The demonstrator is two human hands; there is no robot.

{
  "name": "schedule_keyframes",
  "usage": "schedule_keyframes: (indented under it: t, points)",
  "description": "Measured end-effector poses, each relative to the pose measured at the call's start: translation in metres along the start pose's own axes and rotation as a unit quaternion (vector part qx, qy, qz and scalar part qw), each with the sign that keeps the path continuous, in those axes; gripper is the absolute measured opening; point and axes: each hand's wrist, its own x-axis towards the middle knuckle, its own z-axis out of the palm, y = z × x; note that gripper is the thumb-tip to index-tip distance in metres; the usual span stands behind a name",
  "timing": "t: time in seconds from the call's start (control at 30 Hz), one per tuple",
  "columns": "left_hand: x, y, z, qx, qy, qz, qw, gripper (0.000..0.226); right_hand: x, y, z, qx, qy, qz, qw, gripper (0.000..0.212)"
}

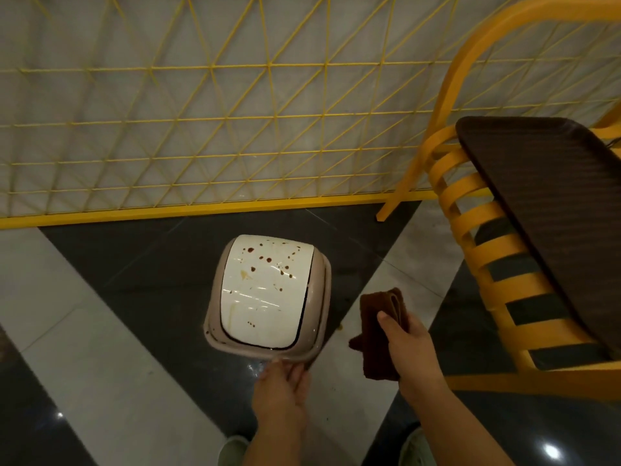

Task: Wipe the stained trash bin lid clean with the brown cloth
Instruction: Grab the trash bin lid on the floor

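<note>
head: right hand (411, 351) grips brown cloth (378, 331).

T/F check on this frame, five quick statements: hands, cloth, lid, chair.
1. The right hand holds the brown cloth. True.
2. The cloth is pressed on the lid. False: it is beside the bin, off the lid.
3. The lid shows brown spots. True.
4. The left hand hangs free. False: it grips the bin rim at the near edge.
5. A dark tray rests on the yellow chair. True.
</note>
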Motion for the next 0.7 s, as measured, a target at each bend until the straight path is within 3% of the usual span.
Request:
schedule_keyframes:
  t: [0.07,0.3,0.47,0.7]
  points:
    - [0.002,0.009,-0.010,0.011,0.022,0.020,0.999,0.035,-0.001,0.002,0.000,-0.014,-0.006,-0.010,1.000,0.027]
    - [0.009,0.049,-0.027,0.021,0.069,0.079,0.994,0.043,-0.002,0.008,0.017,-0.047,-0.007,-0.015,0.999,0.041]
    - [0.017,0.056,-0.037,0.039,0.036,0.092,0.994,0.044,-0.004,0.006,0.047,-0.072,-0.030,-0.079,0.994,0.033]
    - [0.025,0.064,-0.045,0.073,-0.030,0.079,0.994,0.046,0.004,0.004,0.086,-0.113,-0.006,-0.219,0.969,0.035]
